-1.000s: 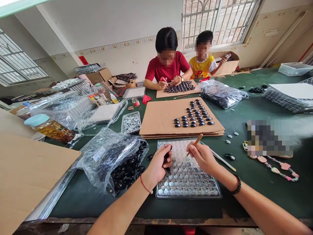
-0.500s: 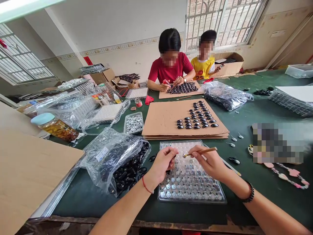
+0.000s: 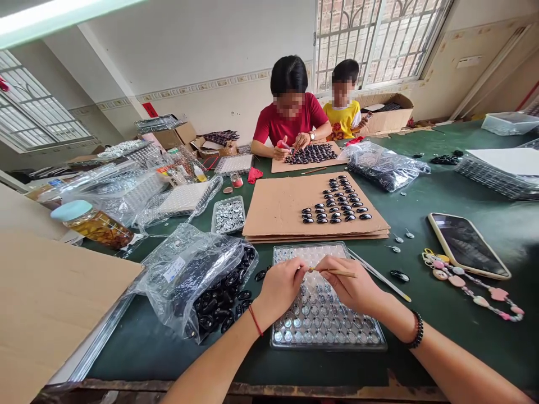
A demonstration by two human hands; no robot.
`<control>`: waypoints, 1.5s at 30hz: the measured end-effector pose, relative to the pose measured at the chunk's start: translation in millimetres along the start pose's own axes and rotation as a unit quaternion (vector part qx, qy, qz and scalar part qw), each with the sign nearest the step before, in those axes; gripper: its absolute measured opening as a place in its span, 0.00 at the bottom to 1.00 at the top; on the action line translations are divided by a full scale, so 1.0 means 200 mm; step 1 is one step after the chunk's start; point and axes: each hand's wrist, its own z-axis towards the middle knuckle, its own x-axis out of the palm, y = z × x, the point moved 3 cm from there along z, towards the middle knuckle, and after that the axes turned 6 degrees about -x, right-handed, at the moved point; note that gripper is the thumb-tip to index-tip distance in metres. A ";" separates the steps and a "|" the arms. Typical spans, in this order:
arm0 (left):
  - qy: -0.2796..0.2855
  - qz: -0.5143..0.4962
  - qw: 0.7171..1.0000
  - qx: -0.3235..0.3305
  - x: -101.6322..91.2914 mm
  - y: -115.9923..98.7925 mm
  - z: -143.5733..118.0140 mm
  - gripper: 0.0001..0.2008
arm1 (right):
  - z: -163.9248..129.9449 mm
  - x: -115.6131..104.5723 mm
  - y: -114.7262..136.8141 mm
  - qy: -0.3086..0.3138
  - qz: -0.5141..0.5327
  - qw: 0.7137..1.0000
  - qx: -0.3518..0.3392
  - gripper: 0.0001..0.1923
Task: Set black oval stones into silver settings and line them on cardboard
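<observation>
My left hand (image 3: 284,283) is closed, pinching a small black piece mostly hidden by the fingers. My right hand (image 3: 349,283) grips a thin wooden stick (image 3: 343,273); its yellowish tip meets the left fingertips. Both hands are over a clear plastic tray (image 3: 328,339) with rows of round cups, many holding shiny round pieces. Left of the tray, a clear plastic bag (image 3: 181,275) spills glossy black oval pieces (image 3: 213,311). Behind the tray lies stacked cardboard (image 3: 273,205) with rows of black ovals (image 3: 334,205) on its right half.
A small box of silvery pieces (image 3: 228,216) stands left of the cardboard. On the right lie a phone (image 3: 469,244), a bead strap (image 3: 463,280) and a white stick (image 3: 379,275). A lidded jar (image 3: 95,224) stands left. Across the table, a person in red (image 3: 290,120) handles black pieces.
My right hand has moved left, bringing the stick's tip to my left fingertips. The stick now lies closer to level. The view has shifted slightly.
</observation>
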 end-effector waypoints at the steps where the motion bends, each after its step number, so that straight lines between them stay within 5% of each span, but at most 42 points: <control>1: 0.008 -0.035 0.999 -0.010 0.00 0.00 0.00 0.15 | 0.00 0.00 0.00 0.002 0.000 1.000 -0.004 0.09; 9: 0.023 -0.221 0.972 -0.079 -0.01 0.04 0.04 0.15 | 0.00 0.00 0.02 -0.007 -0.003 1.000 -0.019 0.10; 14: -0.009 -0.351 0.925 -0.148 -0.02 0.09 0.06 0.14 | -0.01 -0.03 -0.01 -0.108 0.030 0.993 0.036 0.09; 17: 0.042 -0.411 0.894 -0.173 0.00 0.07 0.06 0.17 | -0.02 -0.04 -0.03 -0.168 0.104 0.977 0.084 0.10; 20: 0.094 -0.439 0.878 -0.166 0.01 0.02 0.04 0.20 | -0.03 -0.03 -0.02 -0.185 0.174 0.962 0.102 0.11; 26: 0.071 -0.448 0.874 -0.177 0.02 0.01 0.03 0.20 | -0.02 0.01 0.00 -0.183 0.245 0.947 0.094 0.11; 31: 0.000 -0.408 0.893 -0.188 -0.05 0.12 0.08 0.20 | -0.02 0.00 -0.03 -0.290 0.294 0.901 0.131 0.12; 36: -0.195 -0.224 0.937 -0.181 -0.37 0.34 0.23 0.22 | -0.02 -0.05 -0.07 -0.332 0.305 0.881 0.147 0.13; 39: -0.260 -0.031 0.943 -0.203 -0.52 0.41 0.30 0.20 | -0.02 -0.06 -0.10 -0.344 0.290 0.879 0.155 0.14; 42: -0.261 -0.016 0.948 -0.182 -0.46 0.36 0.29 0.20 | -0.03 -0.07 -0.11 -0.339 0.271 0.886 0.162 0.14; 45: -0.180 -0.081 0.971 -0.138 -0.27 0.24 0.21 0.18 | -0.02 -0.07 -0.11 -0.332 0.266 0.890 0.162 0.13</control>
